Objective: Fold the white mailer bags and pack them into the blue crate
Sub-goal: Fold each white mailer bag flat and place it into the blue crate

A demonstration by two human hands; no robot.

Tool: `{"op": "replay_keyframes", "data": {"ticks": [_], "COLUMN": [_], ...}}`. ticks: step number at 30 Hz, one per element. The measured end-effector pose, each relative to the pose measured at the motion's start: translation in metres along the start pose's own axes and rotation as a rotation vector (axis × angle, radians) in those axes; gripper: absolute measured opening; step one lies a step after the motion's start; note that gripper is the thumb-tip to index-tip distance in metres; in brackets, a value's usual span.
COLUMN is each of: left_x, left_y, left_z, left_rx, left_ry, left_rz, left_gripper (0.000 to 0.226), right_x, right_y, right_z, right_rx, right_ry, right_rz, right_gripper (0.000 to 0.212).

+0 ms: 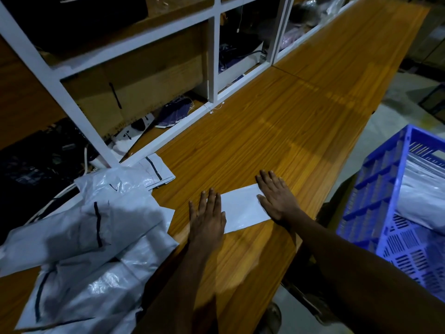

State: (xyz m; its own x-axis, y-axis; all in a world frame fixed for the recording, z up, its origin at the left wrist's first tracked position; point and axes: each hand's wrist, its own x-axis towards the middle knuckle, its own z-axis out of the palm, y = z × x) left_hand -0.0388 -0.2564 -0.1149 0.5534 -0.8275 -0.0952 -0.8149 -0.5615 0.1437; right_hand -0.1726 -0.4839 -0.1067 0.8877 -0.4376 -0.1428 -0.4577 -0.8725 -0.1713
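A folded white mailer bag (243, 209) lies flat as a narrow strip on the wooden table (289, 121), near its front edge. My left hand (208, 219) presses on the strip's left end with straight fingers. My right hand (277, 197) lies flat on its right end, fingers spread. A loose pile of unfolded white mailer bags (96, 225) with dark seal strips sits at the left. The blue crate (385, 196) stands off the table's right side with white bags (423, 196) inside it.
A white-framed shelf unit (214, 56) runs along the table's far side, holding cardboard boxes, cables and small packets. The long tabletop stretches away to the upper right. Grey floor shows beyond the table's right edge, around the crate.
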Motion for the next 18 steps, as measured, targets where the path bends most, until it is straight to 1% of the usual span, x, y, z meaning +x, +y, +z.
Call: {"op": "replay_keyframes", "data": {"ticks": [2,5,8,11,14,16,18], "left_x": [0.002,0.007,0.021,0.041,0.054,0.054,0.052], "left_y": [0.0,0.004,0.023,0.056,0.082,0.085,0.077], "left_z": [-0.002,-0.011,-0.019,-0.025,-0.02,-0.015,-0.009], "left_rx": [0.023,0.092,0.151,0.138,0.124,0.171,0.159], "left_ry": [0.005,0.045,0.087,0.011,-0.152,-0.179,-0.14], "left_rz": [-0.003,0.006,0.127,0.216,0.244,0.252,0.274], "left_gripper": [0.064,0.061,0.059,0.061,0.071,0.079,0.078], "right_x": [0.001,-0.004,-0.016,-0.024,-0.03,-0.032,-0.034], "right_y": [-0.003,-0.02,-0.042,-0.056,-0.064,-0.065,-0.064], "right_z": [0.0,0.004,0.012,0.017,0.023,0.025,0.027], "right_rx": [0.01,0.027,0.021,0.034,0.066,0.057,0.05], "right_ry": [0.003,0.011,0.065,0.113,0.13,0.133,0.137], "right_rz": [0.043,0.196,0.328,0.421,0.482,0.489,0.476], "right_gripper": [0.073,0.081,0.083,0.08,0.077,0.071,0.066]}}
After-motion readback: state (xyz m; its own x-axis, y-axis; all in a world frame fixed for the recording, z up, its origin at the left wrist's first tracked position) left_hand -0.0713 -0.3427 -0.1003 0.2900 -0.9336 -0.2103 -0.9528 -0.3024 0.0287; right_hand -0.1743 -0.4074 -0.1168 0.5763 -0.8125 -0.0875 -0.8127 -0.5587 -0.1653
